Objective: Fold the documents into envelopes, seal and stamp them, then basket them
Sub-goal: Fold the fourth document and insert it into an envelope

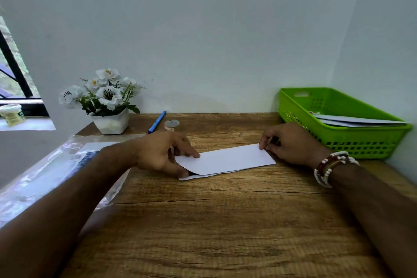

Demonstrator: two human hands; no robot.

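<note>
Plastic bag (56,165) with more sheets lies at left edge of bench (225,221), close for next turn. Left hand (162,153) pinches left end of folded white paper (225,160), thumb tucked between layers, likely to line up fold. Paper lies flat, middle of bench. Right hand (286,142) pinches far right corner so paper cannot slide. Green basket (338,142) sits at right, some envelopes (352,121) already inside.

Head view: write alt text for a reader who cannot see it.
A left hand and a right hand grip the ends of a folded white document on a wooden desk. A green basket holding envelopes stands at right.
</note>
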